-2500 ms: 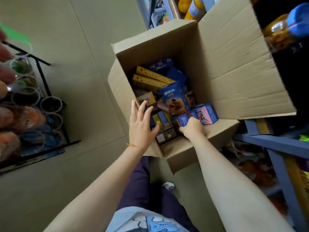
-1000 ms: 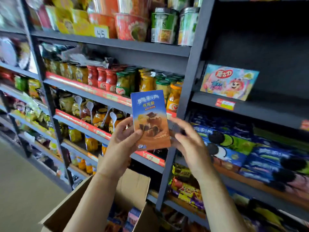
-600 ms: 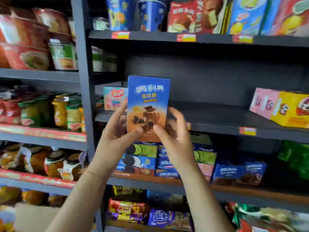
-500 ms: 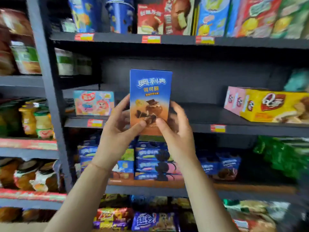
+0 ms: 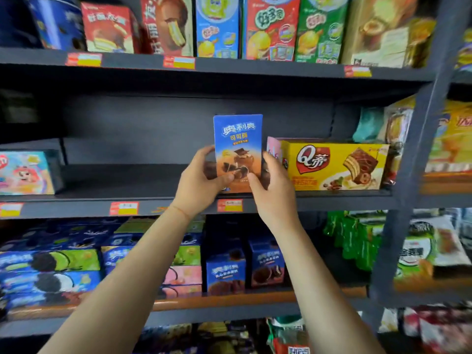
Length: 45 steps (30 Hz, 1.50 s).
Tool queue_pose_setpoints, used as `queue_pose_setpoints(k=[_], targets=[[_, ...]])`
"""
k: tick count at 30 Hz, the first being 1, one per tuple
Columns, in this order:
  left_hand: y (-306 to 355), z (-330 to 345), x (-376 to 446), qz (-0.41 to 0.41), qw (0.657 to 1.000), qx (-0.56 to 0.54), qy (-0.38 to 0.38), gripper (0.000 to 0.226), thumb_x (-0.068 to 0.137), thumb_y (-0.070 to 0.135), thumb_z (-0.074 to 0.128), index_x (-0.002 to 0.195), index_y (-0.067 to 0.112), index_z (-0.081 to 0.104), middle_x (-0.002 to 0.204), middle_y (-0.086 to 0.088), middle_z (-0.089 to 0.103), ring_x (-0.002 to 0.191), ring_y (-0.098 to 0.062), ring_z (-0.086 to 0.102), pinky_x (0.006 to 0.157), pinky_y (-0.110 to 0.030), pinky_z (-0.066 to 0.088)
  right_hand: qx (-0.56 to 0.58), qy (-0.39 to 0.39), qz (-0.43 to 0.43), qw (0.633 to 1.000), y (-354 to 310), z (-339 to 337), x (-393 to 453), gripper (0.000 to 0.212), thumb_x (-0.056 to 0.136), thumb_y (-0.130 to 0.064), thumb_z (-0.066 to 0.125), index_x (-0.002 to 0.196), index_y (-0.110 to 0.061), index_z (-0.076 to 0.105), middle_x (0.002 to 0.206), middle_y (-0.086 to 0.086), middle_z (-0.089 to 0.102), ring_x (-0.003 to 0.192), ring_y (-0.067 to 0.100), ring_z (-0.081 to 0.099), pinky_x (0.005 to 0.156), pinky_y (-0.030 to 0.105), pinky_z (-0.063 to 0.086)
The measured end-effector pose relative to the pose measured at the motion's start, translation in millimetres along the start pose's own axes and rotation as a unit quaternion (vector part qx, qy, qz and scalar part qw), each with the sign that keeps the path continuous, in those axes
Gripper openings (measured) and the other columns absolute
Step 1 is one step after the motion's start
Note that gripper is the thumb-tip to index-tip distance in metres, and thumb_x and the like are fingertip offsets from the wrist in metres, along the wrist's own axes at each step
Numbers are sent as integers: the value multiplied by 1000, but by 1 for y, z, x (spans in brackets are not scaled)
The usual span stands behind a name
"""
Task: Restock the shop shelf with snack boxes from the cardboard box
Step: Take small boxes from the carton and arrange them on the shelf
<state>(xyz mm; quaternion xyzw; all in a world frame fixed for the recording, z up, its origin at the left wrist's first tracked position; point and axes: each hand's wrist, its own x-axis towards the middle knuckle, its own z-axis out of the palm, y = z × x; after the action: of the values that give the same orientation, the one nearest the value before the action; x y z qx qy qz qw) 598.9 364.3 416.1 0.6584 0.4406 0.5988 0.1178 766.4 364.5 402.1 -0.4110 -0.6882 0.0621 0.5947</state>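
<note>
A tall blue snack box [image 5: 238, 141] with chocolate biscuits printed on it stands upright at the front of the dark middle shelf [image 5: 153, 203]. My left hand [image 5: 200, 185] grips its lower left side and my right hand [image 5: 272, 192] grips its lower right side. The box's bottom edge is hidden behind my fingers. It sits just left of a pink box [image 5: 273, 149] and a yellow cake box [image 5: 334, 166]. The cardboard box is out of view.
A pale cartoon-printed box [image 5: 25, 172] lies at the shelf's far left, with bare shelf between it and my hands. Snack boxes fill the shelf above [image 5: 270, 26]; blue biscuit packs [image 5: 51, 267] fill the one below. A grey upright post [image 5: 419, 159] stands right.
I took the blue box out of the cardboard box, raised it with both hands and carried it right and forward to the middle shelf beside the yellow cake box.
</note>
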Motion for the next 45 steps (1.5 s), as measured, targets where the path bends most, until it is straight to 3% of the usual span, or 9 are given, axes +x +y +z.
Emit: queue_pose_setpoints(k=[6,10,12,18,23,31,37,43,45], targets=[[6,27,17,-29,997,63,-43,64,86,23,77,139,21,42,98,17,65,94,-5,66,85,-31,57,-131,10,-83,988,26,-13,-11,48,95,-16,60,141,-19,46,129,3,59,114,20,58,89,37,55],[12,36,19,-37,993,98,-48,64,88,24,75,140,21,38,94,21,58,86,-1,61,65,-8,48,-210,45,-87,973,38,-11,-14,43,93,-20,61,135,-14,56,118,4,63,112,25,55,92,43,45],[13,38,20,-40,993,102,-49,64,88,23,74,141,21,37,93,24,56,83,3,59,59,-6,46,-225,52,-83,969,39,-10,-15,43,93,-22,61,135,-14,56,117,5,63,111,25,55,91,44,44],[14,37,20,-48,991,102,-66,68,89,23,73,145,21,34,100,16,57,89,-4,61,67,-10,49,-247,60,-62,965,35,-7,-17,44,93,-27,58,136,-15,55,120,5,62,113,26,52,89,43,41],[9,25,21,-58,991,82,-90,70,91,17,71,149,21,32,118,-1,65,108,-14,63,90,-33,55,-242,60,-28,968,29,0,-18,43,94,-28,57,136,-17,55,125,5,60,118,25,49,93,44,38],[3,15,26,-49,988,88,-117,62,93,17,68,145,20,36,118,-1,64,103,-10,60,71,-14,48,-159,72,27,984,16,6,-18,39,94,-23,58,132,-19,55,127,1,60,121,21,49,101,44,32],[-1,6,27,-50,988,71,-128,62,92,15,70,144,22,38,117,-1,64,106,-13,61,88,-30,53,-120,76,66,988,10,7,-14,43,95,-20,58,137,-18,51,122,0,61,119,19,51,103,40,32],[-2,9,22,-42,991,65,-108,63,91,16,70,145,24,39,114,3,64,103,-11,59,81,-22,48,-146,51,72,985,10,6,-14,46,97,-21,54,143,-18,48,132,1,58,127,20,47,108,42,30],[1,9,21,-43,991,65,-109,64,92,17,70,146,23,38,116,1,64,104,-11,59,85,-26,52,-146,45,76,985,10,6,-15,47,98,-23,54,144,-18,47,134,1,56,129,19,44,109,42,29]])
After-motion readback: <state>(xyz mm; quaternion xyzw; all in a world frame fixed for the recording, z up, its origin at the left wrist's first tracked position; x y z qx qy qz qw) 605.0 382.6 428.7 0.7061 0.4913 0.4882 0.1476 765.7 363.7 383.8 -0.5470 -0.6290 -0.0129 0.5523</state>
